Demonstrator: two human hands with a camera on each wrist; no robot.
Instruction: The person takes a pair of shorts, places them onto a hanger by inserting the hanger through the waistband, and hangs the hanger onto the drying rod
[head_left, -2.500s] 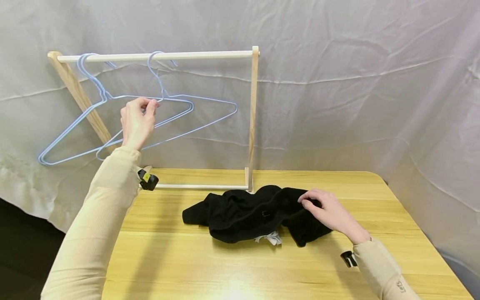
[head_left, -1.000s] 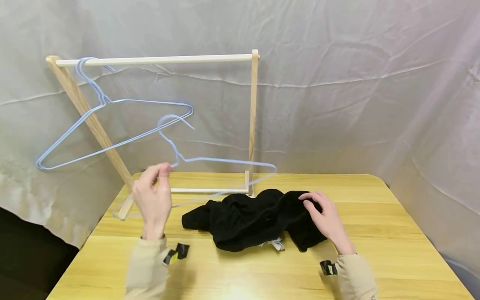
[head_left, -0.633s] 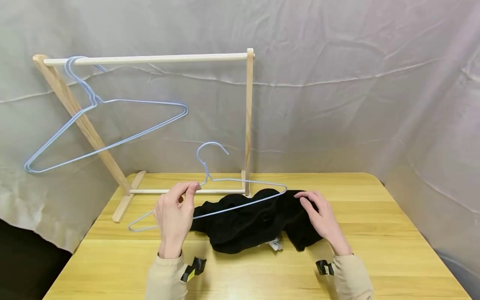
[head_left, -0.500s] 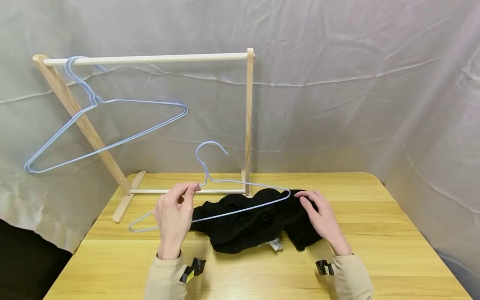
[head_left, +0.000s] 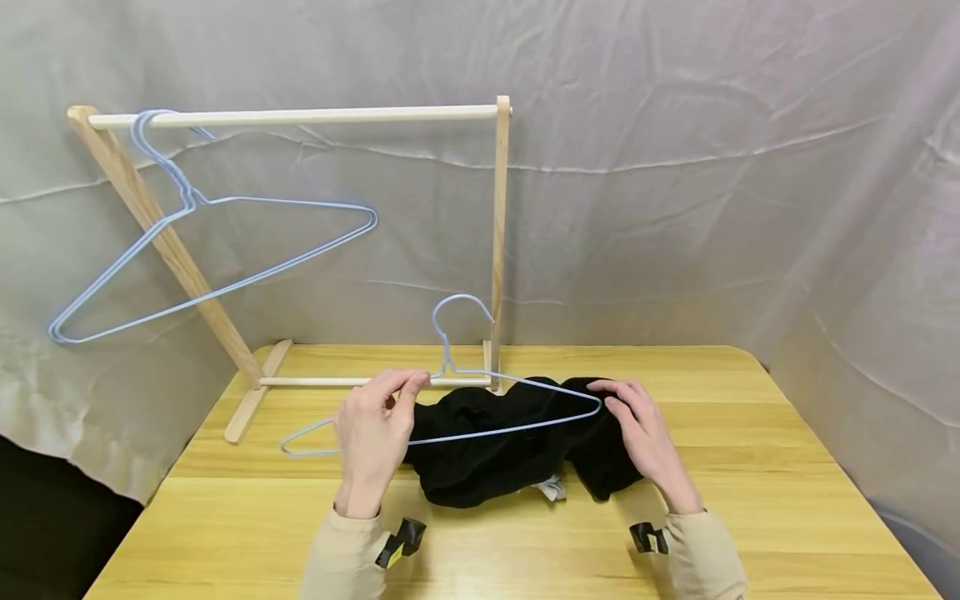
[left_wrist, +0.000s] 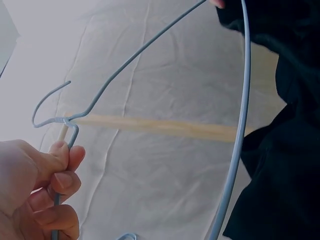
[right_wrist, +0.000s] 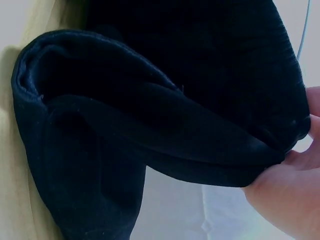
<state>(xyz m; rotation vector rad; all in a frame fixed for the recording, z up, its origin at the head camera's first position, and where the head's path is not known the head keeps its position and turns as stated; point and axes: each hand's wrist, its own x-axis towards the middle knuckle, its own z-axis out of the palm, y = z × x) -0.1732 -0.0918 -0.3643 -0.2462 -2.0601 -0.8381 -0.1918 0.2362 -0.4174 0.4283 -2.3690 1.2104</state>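
My left hand (head_left: 375,442) pinches a light blue wire clothes hanger (head_left: 517,428) by its shoulder, just beside the neck. The hook points up, and the hanger's right end overlaps a crumpled black garment (head_left: 480,475) in the head view. In the left wrist view, thumb and fingers of the left hand (left_wrist: 40,190) close round the wire. My right hand (head_left: 648,442) holds the garment's right end between thumb and fingers. Seen from the right wrist, a folded, hemmed opening of the black cloth (right_wrist: 90,130) sags away from the pinch. A whitish tag (head_left: 552,488) peeks from under the garment.
A wooden clothes rack (head_left: 300,117) stands at the back left of the wooden table (head_left: 750,467). More blue hangers (head_left: 300,202) hang close together near the left end of its rail. Grey cloth (head_left: 675,233) drapes behind and beside the table.
My left hand has lifted one hanger off the rail and carried it down and to the right, over the garment. The right hand stays on the garment's right end.
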